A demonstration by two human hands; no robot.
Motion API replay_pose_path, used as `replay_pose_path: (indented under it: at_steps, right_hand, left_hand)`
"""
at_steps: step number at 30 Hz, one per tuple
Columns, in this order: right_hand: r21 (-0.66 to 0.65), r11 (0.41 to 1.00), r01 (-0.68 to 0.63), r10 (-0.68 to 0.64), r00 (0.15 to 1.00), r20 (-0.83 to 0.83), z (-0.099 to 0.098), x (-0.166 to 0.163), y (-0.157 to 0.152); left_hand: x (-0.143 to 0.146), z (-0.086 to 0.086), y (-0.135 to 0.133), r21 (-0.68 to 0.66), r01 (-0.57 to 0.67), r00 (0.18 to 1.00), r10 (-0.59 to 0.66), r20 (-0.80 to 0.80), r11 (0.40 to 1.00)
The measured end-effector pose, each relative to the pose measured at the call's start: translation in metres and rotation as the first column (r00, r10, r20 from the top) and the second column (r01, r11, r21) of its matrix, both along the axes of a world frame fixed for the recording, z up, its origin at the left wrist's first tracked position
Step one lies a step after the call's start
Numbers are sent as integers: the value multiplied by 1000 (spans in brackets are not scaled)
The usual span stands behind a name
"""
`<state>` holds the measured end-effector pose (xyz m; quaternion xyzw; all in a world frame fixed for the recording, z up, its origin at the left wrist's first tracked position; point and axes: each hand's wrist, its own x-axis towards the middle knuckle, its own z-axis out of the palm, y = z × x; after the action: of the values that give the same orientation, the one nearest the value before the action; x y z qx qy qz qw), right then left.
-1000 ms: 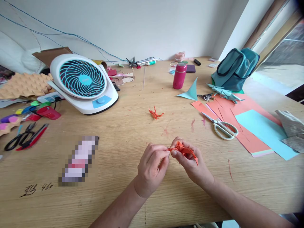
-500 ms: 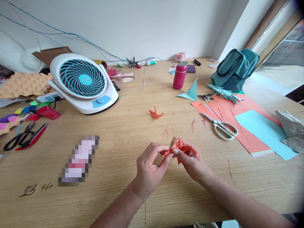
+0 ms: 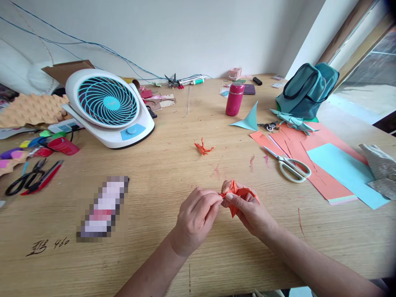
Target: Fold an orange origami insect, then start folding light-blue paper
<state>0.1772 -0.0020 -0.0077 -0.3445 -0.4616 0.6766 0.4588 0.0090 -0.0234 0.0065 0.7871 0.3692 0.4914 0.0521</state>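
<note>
An orange folded-paper figure (image 3: 234, 190) with several pointed limbs is held above the table by both hands. My right hand (image 3: 252, 208) grips its body, thumb on top and fingers behind. At its left end, my left hand (image 3: 198, 216) pinches a narrow pointed limb, whose tip the fingers hide. Beyond the hands, a small orange folded-paper piece (image 3: 203, 147) with thin upturned limbs lies on the wood.
White-handled scissors (image 3: 292, 167) rest on orange paper sheets (image 3: 328, 181) to the right. A teal folded-paper figure (image 3: 293, 121), a pink bottle (image 3: 235, 99) and a teal bag (image 3: 307, 93) stand behind. At left are a fan (image 3: 108, 105) and a red-handled cutter (image 3: 43, 177).
My left fingers have closed in around the paper figure's left limb, covering more of it, and the hand has turned slightly. My right hand keeps its hold nearly unmoved.
</note>
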Motion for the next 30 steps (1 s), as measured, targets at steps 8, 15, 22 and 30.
replay_pose_path:
  at_steps: [8,15,22,30]
  right_hand:
    - [16,1000,4,-5,999,51,-1,1,1]
    - [57,998,-40,37,998,40,-3,3,1]
    - [51,998,-33,30,998,60,-7,5,0]
    - [124,992,23,-36,994,101,-3,2,1]
  left_hand:
    - [9,1,-2,-164,-23,990,45,131,986]
    - [9,3,-2,-171,-59,986,85,145,983]
    - [8,5,-1,-299,-33,969,104,225,954]
    - [10,4,-2,-285,-60,971,122,207,957]
